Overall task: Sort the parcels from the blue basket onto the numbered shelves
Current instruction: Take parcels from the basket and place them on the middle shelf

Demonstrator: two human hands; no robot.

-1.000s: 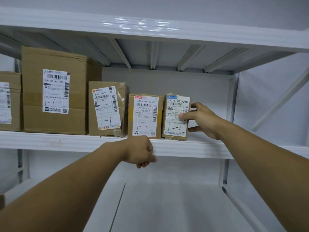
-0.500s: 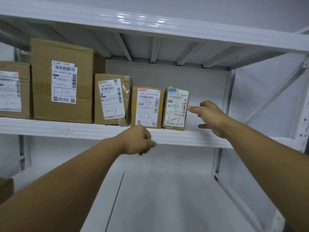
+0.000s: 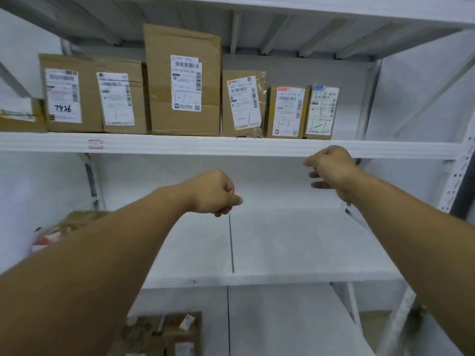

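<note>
Parcels (image 3: 321, 113) stand in a row on the upper shelf (image 3: 180, 145), the rightmost small one upright at the end. Both hands hang below it, empty: left hand (image 3: 213, 192) curled into a fist, right hand (image 3: 331, 170) loosely open. Risk now: that narrow end parcel could topple if the shelf is bumped.

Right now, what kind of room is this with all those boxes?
Probably a parcel sorting or storage room. White metal shelves hold a row of cardboard parcels, each with a barcode shipping label, and one label has a handwritten number.
</note>
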